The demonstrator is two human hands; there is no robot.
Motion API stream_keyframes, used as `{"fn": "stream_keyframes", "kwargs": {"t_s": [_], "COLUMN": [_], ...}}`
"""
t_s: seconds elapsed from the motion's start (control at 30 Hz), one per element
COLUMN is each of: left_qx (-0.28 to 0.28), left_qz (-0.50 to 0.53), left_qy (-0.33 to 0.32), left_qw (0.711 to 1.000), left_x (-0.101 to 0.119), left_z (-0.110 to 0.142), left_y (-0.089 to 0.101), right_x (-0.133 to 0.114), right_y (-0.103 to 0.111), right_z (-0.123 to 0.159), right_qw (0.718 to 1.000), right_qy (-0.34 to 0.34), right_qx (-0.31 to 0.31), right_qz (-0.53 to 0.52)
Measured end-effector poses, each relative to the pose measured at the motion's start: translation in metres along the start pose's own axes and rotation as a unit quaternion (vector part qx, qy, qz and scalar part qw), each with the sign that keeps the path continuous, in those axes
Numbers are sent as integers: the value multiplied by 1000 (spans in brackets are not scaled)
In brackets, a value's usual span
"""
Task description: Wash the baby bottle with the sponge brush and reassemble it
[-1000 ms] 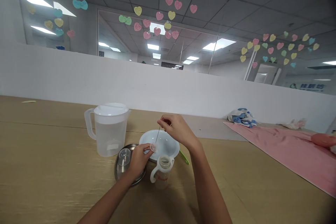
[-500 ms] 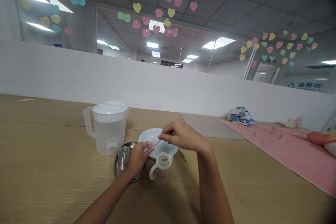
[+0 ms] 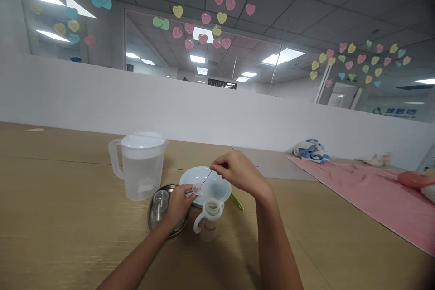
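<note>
Between its fingertips my left hand (image 3: 178, 204) pinches a small clear round piece (image 3: 196, 189) that looks like a bottle teat. My right hand (image 3: 241, 174) holds the upper end of a thin dark wire-like stick (image 3: 205, 177), whose lower end meets the clear piece. Both are over the near left part of a white bowl (image 3: 220, 186). In front of the bowl an uncapped baby bottle (image 3: 208, 229) with white handles stands upright. Left of it, partly behind my left hand, lies a round steel tray (image 3: 150, 217) with a clear cap (image 3: 160, 200) in it.
A lidded translucent pitcher (image 3: 142, 170) with some clear liquid stands back left. A green handle (image 3: 237, 201) shows beside the bowl. Farther right are a pink cloth (image 3: 360, 195), a blue-and-white cloth (image 3: 311, 150) and a reddish object (image 3: 414, 179). A white low wall (image 3: 217, 113) bounds the table.
My right hand has moved slightly up and right, and more of the thin stick shows, now straight rather than curved. My left hand stays nearly in place with the clear piece.
</note>
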State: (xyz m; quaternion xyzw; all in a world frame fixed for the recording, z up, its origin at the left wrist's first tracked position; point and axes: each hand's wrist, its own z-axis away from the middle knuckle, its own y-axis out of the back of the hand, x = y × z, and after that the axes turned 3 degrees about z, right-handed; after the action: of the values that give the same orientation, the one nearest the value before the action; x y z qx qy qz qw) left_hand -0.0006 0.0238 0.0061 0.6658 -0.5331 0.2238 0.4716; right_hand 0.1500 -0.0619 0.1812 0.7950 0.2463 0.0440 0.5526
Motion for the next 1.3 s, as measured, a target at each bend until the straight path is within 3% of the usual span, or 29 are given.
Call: {"fn": "stream_keyframes", "kwargs": {"t_s": [0.2, 0.5, 0.9, 1.3], "left_qx": [7, 10, 9, -1], "left_qz": [9, 17, 28, 80], "left_qy": [13, 3, 5, 18], "left_qw": [1000, 1000, 1000, 997], "left_x": [0, 2, 0, 3], "left_z": [1, 0, 0, 1], "left_y": [0, 0, -1, 0], "right_x": [4, 3, -6, -13], "right_y": [2, 3, -14, -40], "right_z": [-1, -1, -10, -26], "right_qw": [995, 991, 997, 983], "right_qy": [-59, -81, -20, 4], "right_qx": [37, 27, -14, -49], "right_qz": [73, 104, 76, 175]}}
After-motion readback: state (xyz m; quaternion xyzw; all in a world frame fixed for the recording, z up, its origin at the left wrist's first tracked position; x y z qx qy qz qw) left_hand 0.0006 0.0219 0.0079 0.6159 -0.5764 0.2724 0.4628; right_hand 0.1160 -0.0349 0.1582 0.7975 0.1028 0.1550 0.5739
